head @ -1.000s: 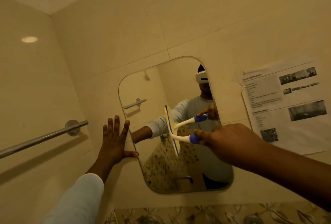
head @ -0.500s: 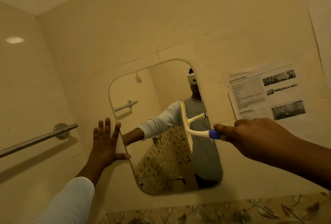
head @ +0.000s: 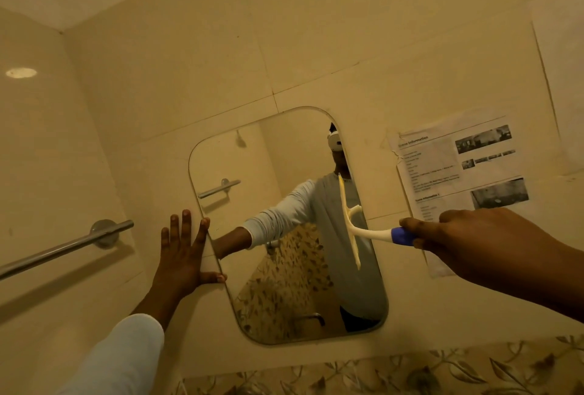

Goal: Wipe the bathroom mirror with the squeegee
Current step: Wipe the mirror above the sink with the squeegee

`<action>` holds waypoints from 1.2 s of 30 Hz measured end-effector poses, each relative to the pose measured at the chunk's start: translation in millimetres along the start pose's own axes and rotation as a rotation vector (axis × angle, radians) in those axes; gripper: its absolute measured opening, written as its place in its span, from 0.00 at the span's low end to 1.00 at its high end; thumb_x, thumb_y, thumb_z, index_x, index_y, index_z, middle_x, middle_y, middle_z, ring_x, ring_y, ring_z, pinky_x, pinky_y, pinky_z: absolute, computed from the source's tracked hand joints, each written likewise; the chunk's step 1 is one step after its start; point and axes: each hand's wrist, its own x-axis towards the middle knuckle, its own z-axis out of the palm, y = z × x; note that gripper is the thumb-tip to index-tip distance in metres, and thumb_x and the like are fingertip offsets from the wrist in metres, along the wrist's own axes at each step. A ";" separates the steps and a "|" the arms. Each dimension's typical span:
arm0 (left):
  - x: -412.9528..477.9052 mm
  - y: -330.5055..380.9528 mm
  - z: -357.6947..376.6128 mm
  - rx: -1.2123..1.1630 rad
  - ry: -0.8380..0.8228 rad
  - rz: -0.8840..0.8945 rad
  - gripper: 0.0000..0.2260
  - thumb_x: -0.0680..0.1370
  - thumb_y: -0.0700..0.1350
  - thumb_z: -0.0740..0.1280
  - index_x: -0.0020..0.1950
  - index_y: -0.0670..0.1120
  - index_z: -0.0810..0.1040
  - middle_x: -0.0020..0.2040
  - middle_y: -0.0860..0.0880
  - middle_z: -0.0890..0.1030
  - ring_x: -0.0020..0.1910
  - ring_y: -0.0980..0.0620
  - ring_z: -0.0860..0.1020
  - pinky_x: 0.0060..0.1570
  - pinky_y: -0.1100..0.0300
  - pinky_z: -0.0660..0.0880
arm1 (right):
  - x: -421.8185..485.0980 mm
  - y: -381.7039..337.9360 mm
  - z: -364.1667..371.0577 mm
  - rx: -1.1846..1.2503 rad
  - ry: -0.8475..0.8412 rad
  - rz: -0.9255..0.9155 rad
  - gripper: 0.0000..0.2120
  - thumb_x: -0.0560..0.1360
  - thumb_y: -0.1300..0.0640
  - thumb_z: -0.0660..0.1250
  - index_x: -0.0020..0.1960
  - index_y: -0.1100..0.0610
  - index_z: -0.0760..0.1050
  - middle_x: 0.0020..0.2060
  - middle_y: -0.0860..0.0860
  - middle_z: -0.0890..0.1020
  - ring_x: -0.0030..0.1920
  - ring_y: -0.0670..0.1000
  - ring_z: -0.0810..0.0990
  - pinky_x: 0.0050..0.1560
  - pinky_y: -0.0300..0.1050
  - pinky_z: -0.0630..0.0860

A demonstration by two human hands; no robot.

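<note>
Middle right, the right hand (head: pixel 480 243) is gripping the squeegee (head: pixel 350 224) so its blade is touching the mirror's (head: pixel 221 157) right side. The left hand (head: pixel 181 255) is pressing flat beside the mirror, fingers straight, likely for balance.

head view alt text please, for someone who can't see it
The right hand holds a squeegee against the right side of a wall mirror. The left hand lies flat at the mirror's left edge.
</note>
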 end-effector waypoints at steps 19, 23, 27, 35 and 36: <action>-1.7 2.4 -3.6 0.010 -0.035 -0.018 0.68 0.58 0.79 0.70 0.81 0.52 0.33 0.80 0.37 0.29 0.78 0.33 0.29 0.76 0.31 0.41 | -23.4 -41.5 5.8 0.344 0.170 0.039 0.27 0.85 0.39 0.51 0.83 0.42 0.52 0.55 0.41 0.76 0.38 0.40 0.71 0.35 0.29 0.65; -2.2 3.1 -5.3 0.016 -0.054 -0.025 0.67 0.59 0.79 0.70 0.82 0.50 0.35 0.79 0.37 0.28 0.78 0.33 0.29 0.76 0.31 0.40 | 21.0 -79.7 -15.6 0.462 0.173 -0.038 0.16 0.87 0.41 0.51 0.72 0.43 0.60 0.50 0.41 0.71 0.39 0.40 0.71 0.38 0.30 0.67; -2.1 2.4 -3.7 0.020 -0.059 -0.026 0.67 0.59 0.79 0.69 0.82 0.50 0.36 0.79 0.38 0.28 0.78 0.34 0.28 0.76 0.31 0.39 | 79.8 -111.7 -38.3 0.492 0.237 -0.151 0.13 0.86 0.46 0.59 0.68 0.47 0.64 0.49 0.43 0.74 0.39 0.42 0.72 0.41 0.38 0.72; 2.0 2.4 -0.8 0.026 -0.058 -0.040 0.66 0.61 0.83 0.63 0.77 0.54 0.23 0.78 0.39 0.25 0.76 0.34 0.25 0.76 0.32 0.34 | 161.2 -167.8 -90.7 0.355 0.308 -0.365 0.15 0.80 0.52 0.70 0.65 0.54 0.74 0.44 0.50 0.78 0.40 0.49 0.77 0.40 0.45 0.70; 3.1 2.5 -0.3 0.030 -0.054 -0.047 0.66 0.60 0.83 0.63 0.75 0.55 0.20 0.77 0.39 0.24 0.76 0.35 0.24 0.76 0.33 0.33 | 165.0 -171.1 -92.3 0.337 0.305 -0.372 0.16 0.80 0.51 0.70 0.65 0.55 0.75 0.45 0.51 0.80 0.42 0.50 0.79 0.41 0.46 0.72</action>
